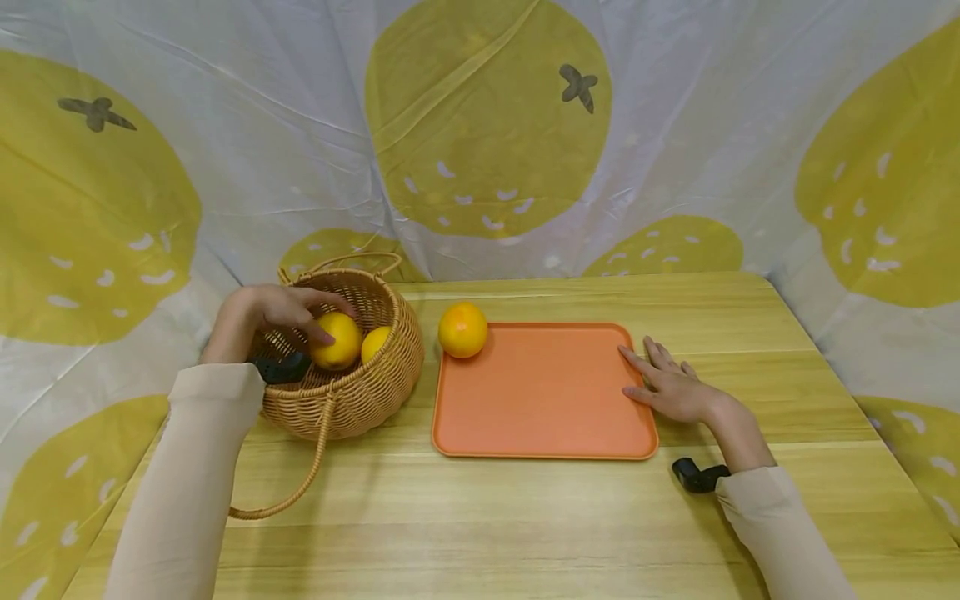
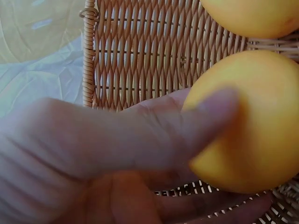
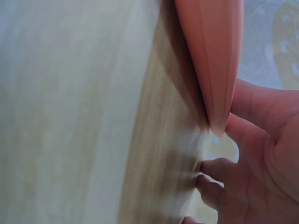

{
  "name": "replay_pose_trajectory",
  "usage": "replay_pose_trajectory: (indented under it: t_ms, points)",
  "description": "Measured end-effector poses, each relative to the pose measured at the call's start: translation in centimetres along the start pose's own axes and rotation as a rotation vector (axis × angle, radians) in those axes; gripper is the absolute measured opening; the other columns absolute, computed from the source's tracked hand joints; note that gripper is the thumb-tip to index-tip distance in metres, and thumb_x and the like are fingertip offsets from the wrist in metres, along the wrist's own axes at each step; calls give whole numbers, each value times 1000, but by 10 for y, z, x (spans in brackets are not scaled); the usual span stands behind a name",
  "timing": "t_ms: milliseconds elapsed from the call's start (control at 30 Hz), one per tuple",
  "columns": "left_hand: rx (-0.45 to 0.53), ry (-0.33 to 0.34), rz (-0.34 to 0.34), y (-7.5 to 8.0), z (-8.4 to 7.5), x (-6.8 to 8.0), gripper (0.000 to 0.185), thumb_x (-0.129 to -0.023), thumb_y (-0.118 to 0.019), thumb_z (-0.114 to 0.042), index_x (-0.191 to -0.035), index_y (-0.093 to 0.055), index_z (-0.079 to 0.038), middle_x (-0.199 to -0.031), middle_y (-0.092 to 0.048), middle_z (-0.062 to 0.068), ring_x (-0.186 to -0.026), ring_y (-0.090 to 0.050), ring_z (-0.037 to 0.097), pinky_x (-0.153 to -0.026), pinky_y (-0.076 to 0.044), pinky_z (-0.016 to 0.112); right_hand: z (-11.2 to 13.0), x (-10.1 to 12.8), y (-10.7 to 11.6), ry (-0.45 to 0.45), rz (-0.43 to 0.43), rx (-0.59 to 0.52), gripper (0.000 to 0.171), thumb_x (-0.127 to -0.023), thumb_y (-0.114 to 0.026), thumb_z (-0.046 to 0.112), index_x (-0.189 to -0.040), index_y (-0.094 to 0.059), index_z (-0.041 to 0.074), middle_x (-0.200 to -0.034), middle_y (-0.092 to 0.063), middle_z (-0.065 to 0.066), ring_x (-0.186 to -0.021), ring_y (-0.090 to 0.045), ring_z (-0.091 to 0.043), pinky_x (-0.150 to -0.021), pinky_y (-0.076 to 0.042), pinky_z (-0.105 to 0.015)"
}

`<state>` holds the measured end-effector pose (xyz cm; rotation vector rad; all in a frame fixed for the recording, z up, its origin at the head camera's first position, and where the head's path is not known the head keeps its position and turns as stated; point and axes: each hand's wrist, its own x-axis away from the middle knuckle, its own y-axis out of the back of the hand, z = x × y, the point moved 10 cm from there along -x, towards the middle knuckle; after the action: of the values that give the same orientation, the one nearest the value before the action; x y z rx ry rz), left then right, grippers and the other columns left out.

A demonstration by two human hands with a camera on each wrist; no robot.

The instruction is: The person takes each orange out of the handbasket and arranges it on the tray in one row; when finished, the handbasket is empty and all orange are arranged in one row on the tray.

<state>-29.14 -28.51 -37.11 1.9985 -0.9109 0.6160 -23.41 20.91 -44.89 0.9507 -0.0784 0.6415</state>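
Observation:
My left hand (image 1: 281, 317) reaches into a wicker basket (image 1: 375, 392) and grips a yellow-orange fruit (image 1: 337, 340); in the left wrist view the thumb (image 2: 187, 126) curls over that fruit (image 2: 252, 126). A second fruit (image 1: 375, 342) lies beside it in the basket, also seen as a fruit (image 2: 247, 16) in the left wrist view. A third orange fruit (image 1: 462, 329) sits on the far left corner of an orange tray (image 1: 540, 400). My right hand (image 1: 667, 385) rests flat with straight fingers on the tray's right edge (image 3: 210, 70).
The wooden table (image 1: 480, 517) carries the basket on the left and the tray in the middle. The basket's loose handle (image 1: 300, 483) hangs toward the front. A white cloth with yellow fruit print (image 1: 480, 133) forms the backdrop and sides.

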Motion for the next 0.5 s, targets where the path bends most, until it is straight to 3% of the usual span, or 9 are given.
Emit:
replay_pose_trajectory:
  t_ms: [167, 333, 400, 500]
  points:
    - [-187, 48, -65, 7, -5, 8, 67, -101, -68, -24, -157, -36, -6, -154, -29, 34, -125, -49, 38, -100, -49, 49, 0, -1, -1, -3, -2, 3, 77, -108, -51, 42, -166, -16, 7, -167, 14, -35, -154, 13, -56, -113, 10, -81]
    - [-172, 122, -68, 6, -2, 7, 79, -102, -66, -39, -160, -28, -2, -163, -11, 36, -138, -41, 49, -107, -47, 58, -1, -2, 0, -2, -2, 5, 77, -108, -51, 42, -166, -15, 7, -167, 14, -35, -154, 13, -56, -113, 10, -81]
    - [-186, 92, -82, 6, -4, 3, 77, -101, -66, -40, -157, -31, -1, -164, -14, 35, -143, -33, 53, -112, -40, 63, -1, -2, 0, -3, -1, 4, 77, -108, -51, 43, -166, -15, 7, -167, 15, -35, -154, 14, -56, -113, 10, -81]
    - [-230, -3, -100, 7, -12, -2, 63, -102, -66, -35, -150, -43, -1, -160, -27, 34, -144, -29, 55, -113, -34, 68, -1, -1, -1, -3, -2, 3, 77, -108, -51, 43, -166, -15, 7, -167, 15, -35, -154, 14, -57, -113, 10, -81]
